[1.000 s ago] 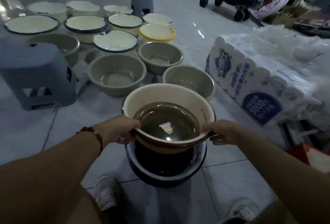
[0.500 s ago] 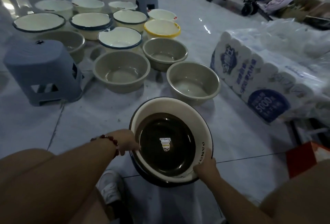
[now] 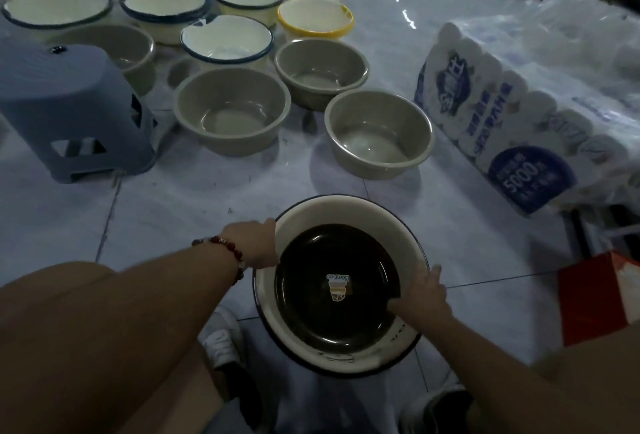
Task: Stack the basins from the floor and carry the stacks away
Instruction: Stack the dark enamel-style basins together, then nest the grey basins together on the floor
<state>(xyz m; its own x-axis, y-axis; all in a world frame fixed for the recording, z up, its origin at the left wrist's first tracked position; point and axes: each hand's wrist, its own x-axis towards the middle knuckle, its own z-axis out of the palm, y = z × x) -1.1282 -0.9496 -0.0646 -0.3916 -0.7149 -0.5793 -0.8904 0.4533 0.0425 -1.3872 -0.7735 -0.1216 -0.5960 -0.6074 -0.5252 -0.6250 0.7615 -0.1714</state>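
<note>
Two hands clamp the stack [image 3: 341, 354] rim on the floor — left hand [image 3: 254, 243] far side, right hand [image 3: 420, 295] near side, grey basins [image 3: 232, 110] beyond, stool [image 3: 69, 101] left, tissue pack [image 3: 519, 122] right, red box [image 3: 599, 298] beside.

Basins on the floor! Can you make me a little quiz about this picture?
1. True or false: the dark basin sits inside the cream basin.
2. What colour rim has the basin beside the blue-rimmed ones? A red, B yellow, C green.
3. Fill in: the left hand wears a red ____ at the wrist.

Key: 1 true; 2 B; 3 bracelet.
</note>
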